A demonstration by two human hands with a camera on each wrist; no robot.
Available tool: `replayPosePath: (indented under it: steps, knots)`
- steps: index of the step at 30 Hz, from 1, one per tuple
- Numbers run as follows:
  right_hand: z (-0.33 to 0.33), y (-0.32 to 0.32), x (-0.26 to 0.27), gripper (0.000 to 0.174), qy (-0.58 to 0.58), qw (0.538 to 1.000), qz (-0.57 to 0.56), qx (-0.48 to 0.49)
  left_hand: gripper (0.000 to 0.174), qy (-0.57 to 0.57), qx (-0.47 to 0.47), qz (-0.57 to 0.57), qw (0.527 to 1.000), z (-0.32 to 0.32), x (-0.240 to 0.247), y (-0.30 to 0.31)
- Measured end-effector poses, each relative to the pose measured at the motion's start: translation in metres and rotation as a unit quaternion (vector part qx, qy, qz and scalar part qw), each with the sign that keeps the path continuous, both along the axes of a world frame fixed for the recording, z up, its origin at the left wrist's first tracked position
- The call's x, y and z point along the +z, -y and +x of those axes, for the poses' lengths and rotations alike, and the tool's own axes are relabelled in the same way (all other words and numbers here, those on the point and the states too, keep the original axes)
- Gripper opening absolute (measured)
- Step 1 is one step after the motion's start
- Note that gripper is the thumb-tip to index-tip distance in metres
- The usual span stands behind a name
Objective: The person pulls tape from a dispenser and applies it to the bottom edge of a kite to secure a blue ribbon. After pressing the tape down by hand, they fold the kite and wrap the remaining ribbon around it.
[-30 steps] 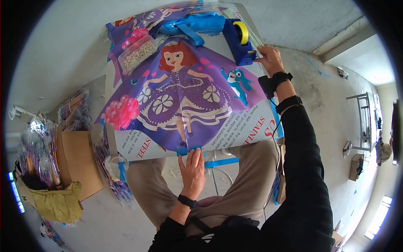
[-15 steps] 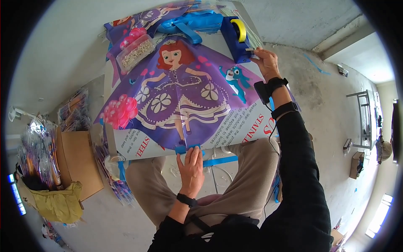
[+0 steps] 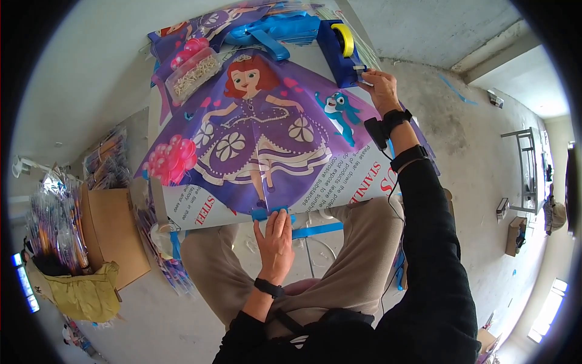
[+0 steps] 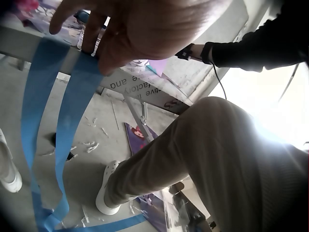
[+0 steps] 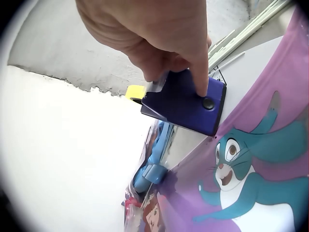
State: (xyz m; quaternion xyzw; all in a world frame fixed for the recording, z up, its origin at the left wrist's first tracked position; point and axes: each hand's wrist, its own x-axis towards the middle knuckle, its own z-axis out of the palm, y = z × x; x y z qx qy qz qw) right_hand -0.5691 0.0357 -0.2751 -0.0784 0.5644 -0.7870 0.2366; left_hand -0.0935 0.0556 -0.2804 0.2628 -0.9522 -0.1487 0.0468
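Observation:
A purple kite sheet (image 3: 285, 130) printed with a red-haired princess lies flat over the board. At its near tip my left hand (image 3: 276, 249) rests straight fingers on a folded blue ribbon (image 3: 260, 214). In the left wrist view two strips of the ribbon (image 4: 72, 113) hang down past the board's edge. At the far right, my right hand (image 3: 382, 88) pinches the tape end at the front of a dark blue tape dispenser (image 3: 338, 60). The right wrist view shows one finger against the end of the dispenser (image 5: 186, 104), with clear tape (image 5: 157, 86) by the fingertips.
A clear box of small white pieces (image 3: 194, 76) sits on the kite's upper left. Behind it are blue ribbon bundles (image 3: 276, 30) and another printed sheet (image 3: 212, 23). Pale rods (image 5: 246, 36) lie beside the dispenser. A cardboard box (image 3: 115, 236) stands at left.
My right hand has shifted from the dispenser's right side to its front end, and its wrist has turned. The left hand stays on the ribbon.

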Motion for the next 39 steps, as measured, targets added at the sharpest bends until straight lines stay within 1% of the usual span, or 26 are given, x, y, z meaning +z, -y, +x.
replayPosePath:
  steps: [3,5,6,8,9,10,12,14,15,17,18,21,24,25,26,28,29,30,32,33,34,35,36,37,38,39]
  knots:
    - [-0.001,0.0,-0.006,0.006,-0.022,1.0,0.013,0.018,0.058,-0.004,-0.001,0.001,1.0,0.001,0.0,0.0]
    - [-0.006,-0.001,-0.01,0.007,-0.041,0.998,0.032,0.035,0.05,0.007,-0.007,-0.013,1.0,0.001,-0.001,0.001]
    - [-0.009,0.001,-0.012,0.007,-0.041,0.998,0.033,0.035,0.05,0.007,-0.007,-0.012,1.0,0.0,-0.001,0.001]
    - [-0.014,0.005,-0.015,0.01,-0.09,0.975,0.203,0.005,0.051,0.014,-0.005,-0.013,1.0,0.0,-0.001,0.001]
    - [-0.014,0.004,-0.018,0.01,-0.089,0.975,0.204,0.006,0.051,0.015,-0.005,-0.012,1.0,0.0,0.0,0.001]
    - [-0.012,0.005,-0.018,0.013,-0.208,0.934,0.29,-0.023,0.051,0.015,-0.006,-0.013,1.0,0.0,0.0,0.002]
    - [-0.007,0.007,-0.021,0.016,-0.319,0.871,0.371,-0.049,0.051,0.017,-0.007,-0.012,1.0,0.001,0.002,0.001]
    - [-0.002,0.014,-0.012,0.025,-0.363,0.803,0.467,-0.077,0.051,0.013,-0.006,-0.007,1.0,-0.001,0.003,0.001]
    - [0.003,0.015,-0.009,0.025,-0.362,0.803,0.468,-0.077,0.051,0.014,-0.007,-0.006,1.0,0.001,0.004,0.0]
    - [0.01,0.022,0.013,0.036,-0.273,0.778,0.562,-0.064,0.049,0.011,-0.007,-0.017,1.0,-0.002,0.004,0.001]
    - [0.01,0.022,0.015,0.036,-0.275,0.779,0.56,-0.067,0.049,0.008,-0.007,-0.02,1.0,-0.002,0.003,0.0]
    - [0.01,0.029,0.025,0.049,-0.22,0.767,0.602,-0.036,0.047,-0.003,0.003,-0.038,0.999,-0.003,0.0,0.001]
    - [0.002,0.031,0.021,0.048,-0.202,0.777,0.595,-0.03,0.044,-0.011,0.008,-0.033,0.999,-0.004,0.002,0.0]
    - [0.003,0.033,0.023,0.046,-0.198,0.768,0.608,-0.041,0.044,-0.013,0.005,-0.032,0.999,-0.003,0.002,0.0]
    - [0.001,0.033,0.025,0.046,-0.201,0.768,0.606,-0.039,0.043,-0.011,0.002,-0.029,1.0,-0.001,0.001,0.0]
    - [-0.003,0.024,0.028,0.041,-0.205,0.783,0.587,0.01,0.045,-0.01,0.0,-0.024,1.0,0.0,0.0,0.001]
    - [-0.003,0.022,0.028,0.039,-0.225,0.773,0.594,-0.003,0.047,-0.004,-0.003,-0.028,1.0,-0.001,0.001,0.001]
    - [0.0,0.02,0.023,0.039,-0.221,0.77,0.599,-0.001,0.048,0.004,-0.006,-0.032,0.999,-0.001,0.002,0.0]
    - [0.017,0.016,0.021,0.04,-0.27,0.77,0.577,-0.026,0.05,0.01,-0.01,-0.029,0.999,0.001,0.0,-0.004]
    - [0.014,0.021,0.007,0.042,-0.314,0.736,0.596,-0.072,0.051,0.007,-0.007,-0.039,0.999,-0.001,0.001,0.001]
    - [0.014,0.018,-0.009,0.039,-0.338,0.712,0.607,-0.098,0.051,0.011,-0.007,-0.044,0.999,0.002,0.002,0.002]
    - [0.018,0.008,-0.021,0.036,-0.368,0.694,0.608,-0.114,0.051,0.012,-0.018,-0.035,0.999,0.009,0.004,-0.001]
    - [0.024,0.002,-0.026,0.034,-0.387,0.681,0.608,-0.124,0.051,-0.003,-0.016,-0.037,0.999,0.001,0.0,0.004]
    - [0.028,-0.006,-0.025,0.032,-0.397,0.677,0.606,-0.126,0.049,0.001,-0.012,-0.028,1.0,0.003,-0.005,0.003]
    - [0.03,-0.015,-0.023,0.03,-0.406,0.674,0.604,-0.128,0.049,0.014,-0.014,-0.017,1.0,0.004,-0.001,0.006]
    - [0.025,-0.025,-0.023,0.029,-0.411,0.682,0.592,-0.124,0.049,0.017,-0.015,-0.018,1.0,0.007,-0.001,0.001]
